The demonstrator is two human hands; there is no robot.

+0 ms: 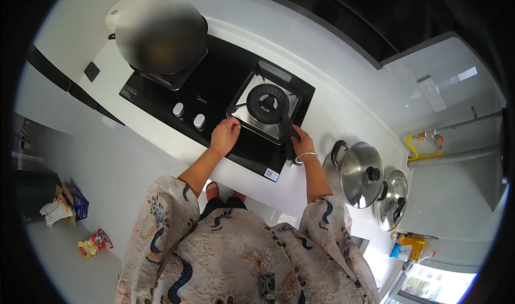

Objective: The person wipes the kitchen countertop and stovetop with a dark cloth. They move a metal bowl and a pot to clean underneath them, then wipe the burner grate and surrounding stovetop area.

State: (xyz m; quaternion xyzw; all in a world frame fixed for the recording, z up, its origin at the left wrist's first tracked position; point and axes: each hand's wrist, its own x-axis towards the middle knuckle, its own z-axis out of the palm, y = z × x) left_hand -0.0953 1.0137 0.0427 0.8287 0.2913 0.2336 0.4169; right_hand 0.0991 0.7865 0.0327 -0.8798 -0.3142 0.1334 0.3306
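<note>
A black gas hob (212,84) lies in the counter before me. Its right burner (267,103) has a dark round ring over a shiny metal drip plate (251,120). My left hand (225,135) is closed at the near left edge of that plate; whatever its fingertips hold is hidden. At the near right side of the burner, my right hand (303,142), with a bracelet at the wrist, grips a long black piece (288,133) that reaches from the ring toward the hob's front edge. Its exact kind is unclear.
A large wok (188,38), partly blurred, covers the left burner. Two white knobs (199,121) sit at the hob's front. Right of me stand a lidded steel pot (361,174) and a steel lid (391,201), with an oil bottle (414,247) beyond.
</note>
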